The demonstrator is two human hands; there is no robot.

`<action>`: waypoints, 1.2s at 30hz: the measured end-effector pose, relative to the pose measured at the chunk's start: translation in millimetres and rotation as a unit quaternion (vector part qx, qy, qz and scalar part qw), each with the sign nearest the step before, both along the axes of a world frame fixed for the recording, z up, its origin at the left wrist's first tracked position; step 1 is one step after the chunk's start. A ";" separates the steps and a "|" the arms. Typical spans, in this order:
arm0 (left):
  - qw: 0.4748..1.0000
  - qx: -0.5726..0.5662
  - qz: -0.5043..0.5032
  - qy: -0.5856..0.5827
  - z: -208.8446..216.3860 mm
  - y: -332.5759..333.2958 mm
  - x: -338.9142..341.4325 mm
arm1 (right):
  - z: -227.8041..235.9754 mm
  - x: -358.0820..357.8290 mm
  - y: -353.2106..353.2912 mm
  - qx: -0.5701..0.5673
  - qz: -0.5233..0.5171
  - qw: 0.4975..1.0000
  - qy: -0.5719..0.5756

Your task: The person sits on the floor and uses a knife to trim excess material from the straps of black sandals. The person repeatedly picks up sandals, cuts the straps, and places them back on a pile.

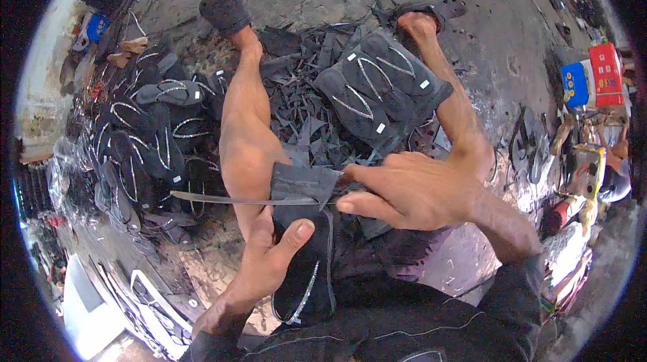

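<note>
My left hand (275, 254) is closed around a black flip-flop (313, 251) with a glittering strap, its thumb lying on the sole. A piece of dark rubber sheet (296, 178) stands out beyond the flip-flop's far end. Across that end lies a long thin knife (236, 199), its blade pointing left past my knee. My right hand (418, 190) is closed at the knife's right end, thumb and forefinger close to the rubber. The handle is mostly hidden by the fingers and the rubber.
Black rubber offcuts (306, 85) are heaped between my legs. Several finished flip-flops (377, 85) lie on the right of that heap, and a larger pile (145, 139) is at the left. Red (606, 73) and blue (575, 85) boxes stand at the far right.
</note>
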State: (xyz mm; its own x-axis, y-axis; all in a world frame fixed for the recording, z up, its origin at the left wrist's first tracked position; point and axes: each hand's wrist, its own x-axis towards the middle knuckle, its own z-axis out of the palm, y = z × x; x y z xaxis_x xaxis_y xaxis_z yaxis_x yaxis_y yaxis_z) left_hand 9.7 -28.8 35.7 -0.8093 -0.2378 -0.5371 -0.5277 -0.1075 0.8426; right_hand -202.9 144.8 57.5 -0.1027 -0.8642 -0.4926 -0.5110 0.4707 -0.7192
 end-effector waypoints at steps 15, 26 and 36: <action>0.863 0.251 0.374 0.228 -17.5 54.1 -125.8 | -76.9 58.7 8.2 -0.335 -0.501 0.798 0.006; 0.838 0.381 0.332 0.207 -33.2 72.7 -69.2 | -93.3 127.0 126.8 -0.114 -0.427 0.882 0.160; 0.880 0.309 0.277 0.232 -41.5 82.1 -51.3 | -50.3 101.6 114.5 -0.116 -0.403 0.900 0.119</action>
